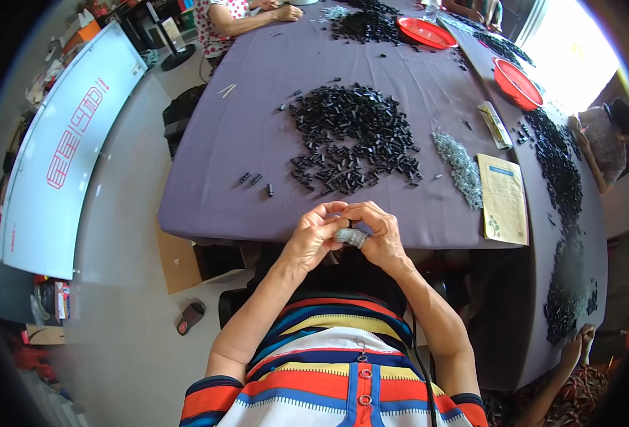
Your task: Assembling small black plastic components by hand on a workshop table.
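Between your two hands, just off the near edge of the tabletop (222,171), you hold a small grey bundle (350,237) of shiny metal pieces, pinched at the fingertips. On the purple tabletop ahead of you lies a loose heap of small black plastic parts (353,139), with a few strays at its left and a grey heap of metal pieces (459,167) at its right.

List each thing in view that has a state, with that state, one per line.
Left hand: closed on the grey bundle, fingertips meeting the right hand's.
Right hand: closed on the same bundle.
Grey bundle: held between both hands, off the table.
Black pieces: loose heap on the purple cloth.
Grey pieces: loose strip beside the heap.
Booklet: shut, lying flat.
Red trays: upright; contents unclear.
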Motion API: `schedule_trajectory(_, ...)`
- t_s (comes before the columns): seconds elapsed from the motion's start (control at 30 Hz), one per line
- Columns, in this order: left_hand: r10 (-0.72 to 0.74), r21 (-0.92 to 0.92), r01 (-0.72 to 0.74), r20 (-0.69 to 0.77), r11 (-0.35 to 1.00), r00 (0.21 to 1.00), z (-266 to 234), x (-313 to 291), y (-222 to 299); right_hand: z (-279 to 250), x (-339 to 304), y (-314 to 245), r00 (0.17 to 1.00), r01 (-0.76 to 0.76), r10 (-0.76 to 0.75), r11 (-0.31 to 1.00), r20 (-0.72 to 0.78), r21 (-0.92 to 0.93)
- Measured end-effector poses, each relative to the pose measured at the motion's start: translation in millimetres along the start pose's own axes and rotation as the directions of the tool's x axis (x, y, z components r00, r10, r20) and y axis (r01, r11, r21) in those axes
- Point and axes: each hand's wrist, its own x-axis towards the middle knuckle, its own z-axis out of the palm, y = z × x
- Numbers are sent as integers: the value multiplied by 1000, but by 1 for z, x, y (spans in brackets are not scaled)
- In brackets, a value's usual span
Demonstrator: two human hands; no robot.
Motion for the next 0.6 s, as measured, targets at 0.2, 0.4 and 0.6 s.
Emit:
schedule_trajectory(0.2,69,15,-69,-3,998,998,0,-2,-1,1,-2,-3,998,-50,49,998,31,42)
schedule_trajectory(0.4,674,865,-233,-151,444,724,-12,-14,47,-10,-2,0,991,-131,131,991,-35,-2)
schedule_trajectory(0.6,846,996,13,71,-91,528,-71,-13,68,-7,-4,5,980,-187,190,981,-54,57)
